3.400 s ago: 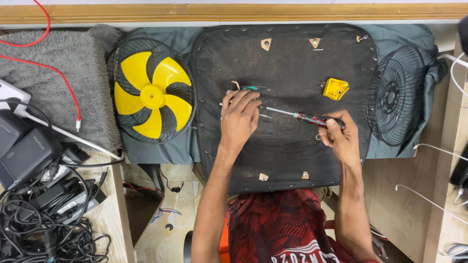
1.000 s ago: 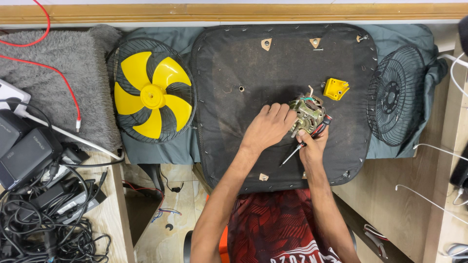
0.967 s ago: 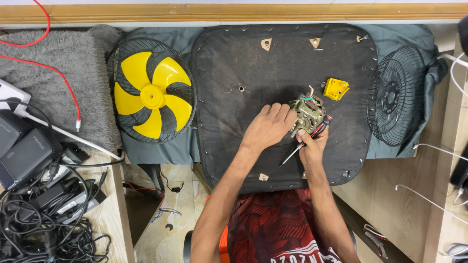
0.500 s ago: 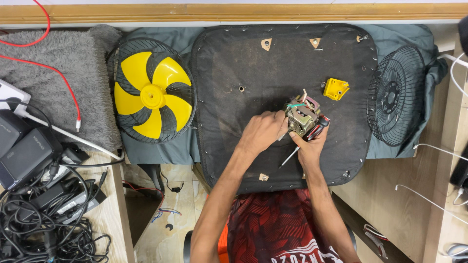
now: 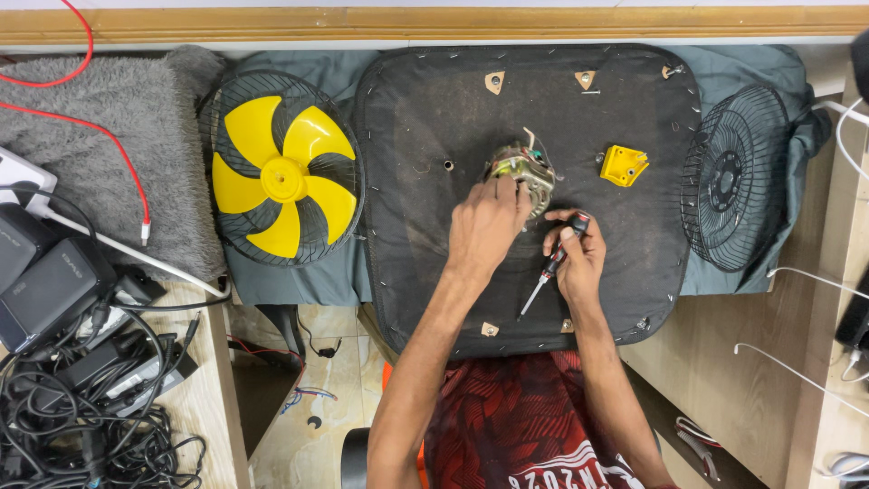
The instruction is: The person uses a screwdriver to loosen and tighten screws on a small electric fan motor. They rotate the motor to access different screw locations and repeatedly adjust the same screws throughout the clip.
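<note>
My left hand [image 5: 487, 226] grips a small fan motor [image 5: 528, 168] with metal casing and loose wires, on the middle of a black square board [image 5: 425, 118]. My right hand [image 5: 577, 256] sits just to the right of it and holds a screwdriver [image 5: 549, 268] with a red and black handle, its shaft pointing down and left. A yellow plastic bracket [image 5: 625, 166] lies on the board to the right of the motor.
A yellow fan blade in a black grille [image 5: 282, 172] lies left of the board. Another black grille [image 5: 735, 177] lies at the right. A grey fuzzy cloth [image 5: 100, 145], red wire, adapters and tangled cables [image 5: 81, 398] fill the left side. White cables [image 5: 797, 353] run at the right.
Earlier both hands worked the screwdriver flat on the board. The motor then appeared in my hands, and it has shifted left and up toward the board's middle, with both hands following.
</note>
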